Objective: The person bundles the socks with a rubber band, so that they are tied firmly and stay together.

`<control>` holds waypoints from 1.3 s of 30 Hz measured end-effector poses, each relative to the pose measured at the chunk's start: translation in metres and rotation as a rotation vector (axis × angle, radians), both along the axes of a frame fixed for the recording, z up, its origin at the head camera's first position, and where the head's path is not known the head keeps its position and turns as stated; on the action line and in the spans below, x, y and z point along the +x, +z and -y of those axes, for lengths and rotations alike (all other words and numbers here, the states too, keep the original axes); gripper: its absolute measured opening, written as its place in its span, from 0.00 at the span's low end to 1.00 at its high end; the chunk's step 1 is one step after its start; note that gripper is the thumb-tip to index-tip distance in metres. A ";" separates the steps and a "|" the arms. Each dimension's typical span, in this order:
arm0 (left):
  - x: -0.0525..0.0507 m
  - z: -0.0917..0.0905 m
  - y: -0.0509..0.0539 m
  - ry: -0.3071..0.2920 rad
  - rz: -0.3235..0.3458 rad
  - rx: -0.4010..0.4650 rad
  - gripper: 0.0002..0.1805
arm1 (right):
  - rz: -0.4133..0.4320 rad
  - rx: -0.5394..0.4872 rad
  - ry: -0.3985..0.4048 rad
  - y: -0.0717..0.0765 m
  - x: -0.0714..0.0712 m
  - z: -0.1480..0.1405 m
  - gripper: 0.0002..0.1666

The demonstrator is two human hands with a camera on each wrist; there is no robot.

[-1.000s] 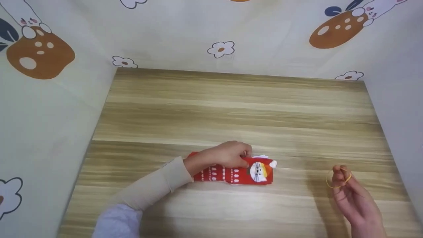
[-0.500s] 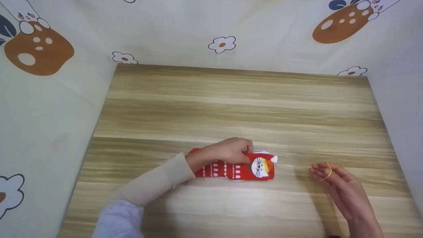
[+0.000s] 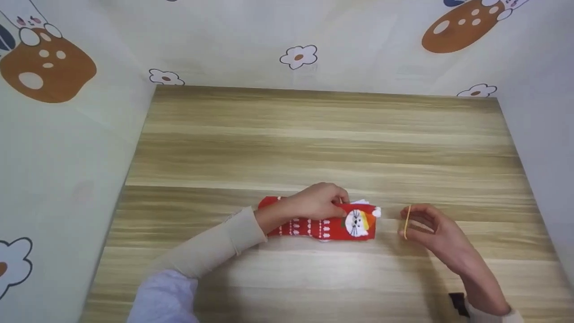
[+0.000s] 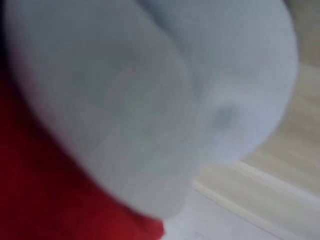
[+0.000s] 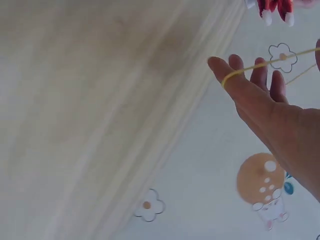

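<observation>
A flat stack of red knitted socks with white patterns and a cat face lies crosswise on the table. My left hand grips its far edge, thumb on top; the other fingers are partly hidden. To the right, my right hand is raised, its fingers and thumb spread apart inside a yellow rubber band. The band is stretched across the gap between them, apart from the socks. In the right wrist view the same band runs from the fingers to the thumb. Blurred red fabric and pale rounded shapes fill the left wrist view.
The wood-grain table is bounded by a pale printed cloth wall behind and cloth at both sides. A small black object shows beside the right wrist.
My right hand has come left towards the socks, and its fingers have spread, stretching the rubber band from a slack loop. My left hand keeps its hold on the socks.
</observation>
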State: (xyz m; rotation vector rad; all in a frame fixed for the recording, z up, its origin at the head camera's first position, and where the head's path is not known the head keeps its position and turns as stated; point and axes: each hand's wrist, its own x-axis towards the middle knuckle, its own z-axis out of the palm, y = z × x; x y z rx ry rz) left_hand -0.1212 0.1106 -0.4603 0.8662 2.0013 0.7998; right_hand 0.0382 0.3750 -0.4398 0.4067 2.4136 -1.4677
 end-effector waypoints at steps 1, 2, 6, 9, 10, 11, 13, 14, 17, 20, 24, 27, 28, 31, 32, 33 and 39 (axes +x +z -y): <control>0.001 0.000 0.000 -0.002 -0.012 0.006 0.14 | -0.002 0.023 0.034 0.002 -0.003 0.003 0.34; 0.001 -0.001 0.000 -0.004 -0.025 0.010 0.14 | -0.006 0.038 0.068 0.004 -0.007 0.006 0.35; 0.004 -0.004 0.001 -0.021 -0.081 0.028 0.14 | -0.005 0.056 0.173 0.014 -0.020 0.020 0.38; 0.006 -0.006 0.001 -0.038 -0.110 0.046 0.14 | 0.006 0.110 0.248 0.021 -0.029 0.031 0.40; 0.006 -0.007 0.001 -0.043 -0.118 0.052 0.15 | 0.005 0.136 0.274 0.023 -0.033 0.035 0.40; 0.006 -0.007 0.001 -0.047 -0.126 0.060 0.15 | 0.005 0.161 0.300 0.024 -0.036 0.039 0.40; 0.007 -0.006 0.001 -0.053 -0.133 0.075 0.17 | 0.000 0.201 0.353 0.024 -0.043 0.045 0.40; 0.007 -0.006 0.001 -0.056 -0.134 0.085 0.17 | -0.001 0.215 0.373 0.024 -0.046 0.048 0.40; 0.008 -0.005 0.000 -0.059 -0.160 0.129 0.16 | -0.003 0.222 0.414 0.021 -0.054 0.055 0.38; 0.009 -0.004 0.000 -0.041 -0.196 0.185 0.12 | -0.028 0.209 0.432 0.016 -0.060 0.057 0.35; 0.009 -0.002 0.001 0.006 -0.200 0.239 0.10 | -0.069 0.185 0.415 0.008 -0.062 0.056 0.31; 0.009 -0.002 0.005 0.046 -0.182 0.262 0.09 | -0.084 0.175 0.377 0.006 -0.062 0.056 0.30; 0.009 -0.002 0.006 0.059 -0.178 0.267 0.09 | -0.086 0.174 0.361 0.005 -0.062 0.057 0.29; 0.010 -0.002 0.007 0.088 -0.177 0.281 0.09 | -0.074 0.160 0.313 0.004 -0.063 0.058 0.25; 0.011 -0.001 0.008 0.094 -0.180 0.283 0.09 | -0.072 0.155 0.301 0.003 -0.063 0.058 0.24; 0.011 -0.001 0.007 0.099 -0.186 0.281 0.10 | -0.069 0.152 0.290 0.003 -0.064 0.059 0.22; 0.013 0.002 0.006 0.062 -0.223 0.285 0.17 | -0.062 0.146 0.291 0.001 -0.066 0.058 0.21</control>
